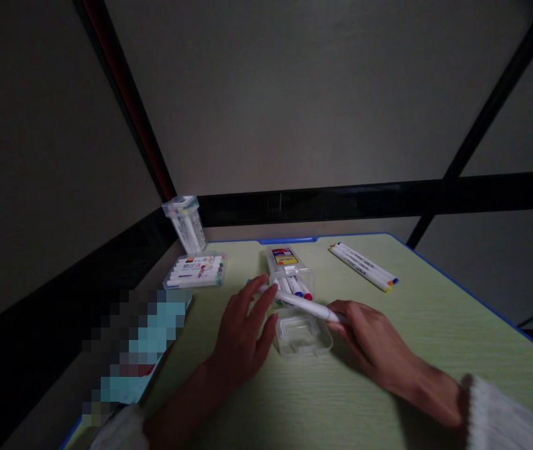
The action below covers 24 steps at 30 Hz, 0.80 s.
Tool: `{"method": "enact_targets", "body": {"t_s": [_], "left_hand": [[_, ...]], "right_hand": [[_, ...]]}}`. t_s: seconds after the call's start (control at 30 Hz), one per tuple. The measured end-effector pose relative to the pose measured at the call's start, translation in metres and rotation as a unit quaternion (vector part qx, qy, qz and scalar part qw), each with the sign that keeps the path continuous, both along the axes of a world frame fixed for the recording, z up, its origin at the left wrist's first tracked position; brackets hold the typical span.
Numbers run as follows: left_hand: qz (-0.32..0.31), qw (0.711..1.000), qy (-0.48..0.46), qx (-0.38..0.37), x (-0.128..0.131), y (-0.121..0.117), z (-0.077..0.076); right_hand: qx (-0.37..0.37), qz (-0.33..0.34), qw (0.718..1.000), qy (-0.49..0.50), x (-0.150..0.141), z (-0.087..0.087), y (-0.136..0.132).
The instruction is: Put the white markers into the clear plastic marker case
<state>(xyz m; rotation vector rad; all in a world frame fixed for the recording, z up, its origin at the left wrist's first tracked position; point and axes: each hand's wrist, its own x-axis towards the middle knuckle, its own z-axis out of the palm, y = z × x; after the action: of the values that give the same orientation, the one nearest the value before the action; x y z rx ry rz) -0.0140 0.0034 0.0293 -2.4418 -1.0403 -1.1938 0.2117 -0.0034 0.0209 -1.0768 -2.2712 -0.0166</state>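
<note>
A white marker (306, 304) is held slantwise above the table, its right end pinched in my right hand (372, 334). My left hand (245, 328) is at the marker's other end, fingers spread and thumb apart; the fingertips seem to touch the barrel and partly cover that end. Just beyond the marker lies a clear plastic case (289, 265) with a coloured label and several white markers inside, red and blue ends showing. Its clear lid (303, 334), hinged open or lying against the case, rests on the table below the held marker.
Several white markers (362, 265) with orange, blue and yellow ends lie together at the right. A flat marker pack (195, 270) and a tall clear container of markers (186, 225) stand at back left. A light-blue booklet (154, 350), blurred out, lies on the blue-edged table (411, 319).
</note>
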Motion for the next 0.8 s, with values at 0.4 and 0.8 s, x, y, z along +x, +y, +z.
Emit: {"method": "enact_targets", "body": {"t_s": [0.4, 0.8], "left_hand": [[-0.053, 0.997, -0.027, 0.039, -0.005, 0.006, 0.004], [-0.135, 0.984, 0.085, 0.083, 0.009, -0.006, 0.001]], "right_hand": [[-0.095, 0.004, 0.925, 0.369, -0.008, 0.010, -0.016], [-0.392, 0.096, 0.670, 0.622, -0.021, 0.015, -0.010]]}}
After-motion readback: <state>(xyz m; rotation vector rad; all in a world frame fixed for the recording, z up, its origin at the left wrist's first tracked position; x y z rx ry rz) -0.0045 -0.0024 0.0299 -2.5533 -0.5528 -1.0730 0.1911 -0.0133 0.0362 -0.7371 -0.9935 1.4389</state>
